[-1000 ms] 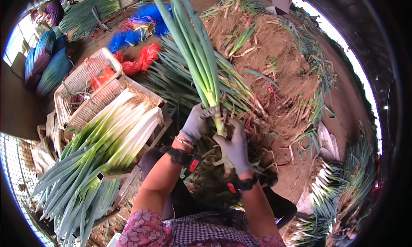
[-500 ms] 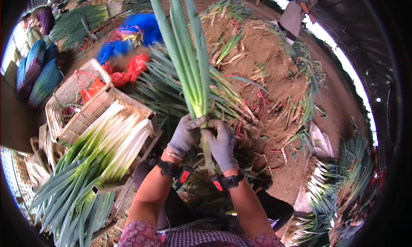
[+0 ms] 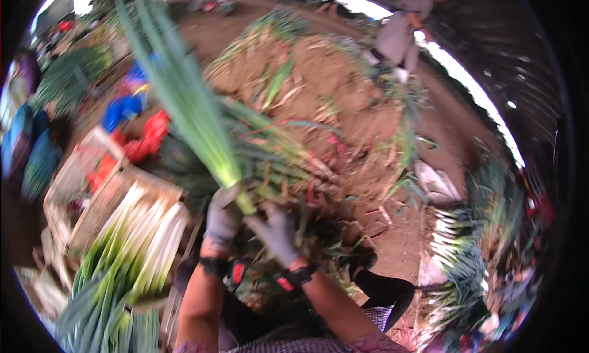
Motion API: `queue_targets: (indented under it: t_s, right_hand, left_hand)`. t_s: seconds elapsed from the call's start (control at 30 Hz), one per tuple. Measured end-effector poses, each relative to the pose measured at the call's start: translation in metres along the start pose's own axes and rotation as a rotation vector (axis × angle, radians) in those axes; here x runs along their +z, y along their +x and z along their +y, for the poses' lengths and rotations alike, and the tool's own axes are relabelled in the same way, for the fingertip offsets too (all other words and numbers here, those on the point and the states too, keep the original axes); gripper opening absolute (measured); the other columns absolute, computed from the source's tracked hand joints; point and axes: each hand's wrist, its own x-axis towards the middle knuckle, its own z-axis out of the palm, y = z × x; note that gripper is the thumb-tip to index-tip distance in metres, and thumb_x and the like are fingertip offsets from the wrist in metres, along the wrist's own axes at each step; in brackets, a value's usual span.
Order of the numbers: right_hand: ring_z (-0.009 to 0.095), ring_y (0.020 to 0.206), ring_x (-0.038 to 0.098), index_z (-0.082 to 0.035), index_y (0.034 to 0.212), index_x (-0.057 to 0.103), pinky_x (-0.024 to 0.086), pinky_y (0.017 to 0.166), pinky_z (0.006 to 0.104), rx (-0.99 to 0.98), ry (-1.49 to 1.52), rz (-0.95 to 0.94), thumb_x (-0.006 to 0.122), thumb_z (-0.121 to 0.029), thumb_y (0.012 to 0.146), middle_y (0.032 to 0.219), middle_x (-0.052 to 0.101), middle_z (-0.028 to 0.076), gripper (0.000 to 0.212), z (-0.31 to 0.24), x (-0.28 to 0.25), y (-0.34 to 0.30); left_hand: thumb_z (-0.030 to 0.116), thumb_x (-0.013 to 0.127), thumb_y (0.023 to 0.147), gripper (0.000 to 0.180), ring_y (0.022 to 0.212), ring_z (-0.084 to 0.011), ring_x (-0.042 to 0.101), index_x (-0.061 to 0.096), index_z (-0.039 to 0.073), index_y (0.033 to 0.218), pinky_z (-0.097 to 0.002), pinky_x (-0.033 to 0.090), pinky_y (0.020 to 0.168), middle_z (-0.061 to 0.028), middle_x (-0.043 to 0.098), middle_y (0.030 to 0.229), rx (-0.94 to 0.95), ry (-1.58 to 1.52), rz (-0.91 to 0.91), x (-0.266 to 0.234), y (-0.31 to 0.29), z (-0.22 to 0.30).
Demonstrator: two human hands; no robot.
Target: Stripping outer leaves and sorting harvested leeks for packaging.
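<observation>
A long green leek (image 3: 205,132) slants from my hands toward the upper left, its leaves fanned out and smeared by motion. My gloved left hand (image 3: 222,219) is closed round its pale green base. Close beside it, my gloved right hand (image 3: 277,231) has thumb and fingers at the lower end of the stalk, closed on it as far as the blur shows. Beyond my hands lies a heap of untrimmed leeks (image 3: 270,147) with green leaves. To the left, cleaned leeks (image 3: 165,227) with white stalks lie stacked on a wooden stand.
A woven crate (image 3: 110,145) stands left, near red plastic (image 3: 147,137) and blue plastic (image 3: 123,109). A soil mound (image 3: 343,83) with scattered leaves rises ahead. More leeks (image 3: 451,273) lie in a row at the right. Another person (image 3: 399,40) is at the far right.
The leek has tilted from nearly upright toward the left. Both hands have moved left and slightly down in view, and my right hand has turned. The whole view has shifted too.
</observation>
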Motion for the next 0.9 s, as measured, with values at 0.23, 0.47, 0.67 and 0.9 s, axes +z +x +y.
queue_targets:
  t_s: [0.23, 0.47, 0.67, 0.9]
  right_hand:
    - [0.032, 0.066, 0.070, -0.006, 0.092, 0.071, 0.053, 0.060, 0.0376, 0.120, 0.125, -0.110, 0.077, -0.042, 0.093, 0.074, 0.068, 0.018, 0.037, 0.006, -0.018, -0.001]
    - [0.040, 0.063, 0.062, -0.003, 0.083, 0.069, 0.048, 0.058, 0.0471, 0.095, -0.010, -0.072, 0.076, -0.026, 0.088, 0.071, 0.062, 0.022, 0.025, 0.020, -0.028, -0.002]
    - [0.014, 0.063, 0.058, 0.001, 0.086, 0.070, 0.048, 0.060, 0.0326, -0.173, -0.213, -0.036, 0.067, -0.013, 0.093, 0.074, 0.064, 0.010, 0.016, 0.084, -0.001, -0.006]
    - [0.024, 0.085, 0.064, -0.001, 0.100, 0.073, 0.051, 0.078, 0.0364, 0.146, 0.111, -0.019, 0.072, -0.023, 0.095, 0.092, 0.069, 0.012, 0.023, 0.031, -0.001, -0.019]
  left_hand:
    - [0.041, 0.075, 0.087, 0.051, 0.072, -0.0185, 0.063, 0.066, -0.006, 0.108, -0.0314, 0.052, 0.067, -0.0092, 0.065, 0.083, 0.029, -0.006, -0.043, -0.014, 0.013, -0.008]
    - [0.030, 0.070, 0.093, 0.031, 0.080, -0.0162, 0.066, 0.070, 0.004, 0.111, -0.0328, 0.054, 0.077, -0.0034, 0.069, 0.089, -0.085, 0.012, 0.152, 0.011, 0.008, -0.026]
    - [0.028, 0.076, 0.091, 0.035, 0.068, -0.0139, 0.064, 0.069, -0.001, 0.109, -0.0302, 0.055, 0.064, -0.0018, 0.065, 0.079, -0.138, 0.020, 0.124, -0.002, 0.007, -0.015]
    - [0.031, 0.070, 0.093, 0.034, 0.067, -0.0172, 0.063, 0.068, 0.001, 0.110, -0.0329, 0.056, 0.063, -0.0050, 0.065, 0.080, -0.059, -0.046, 0.168, 0.009, 0.008, -0.006]
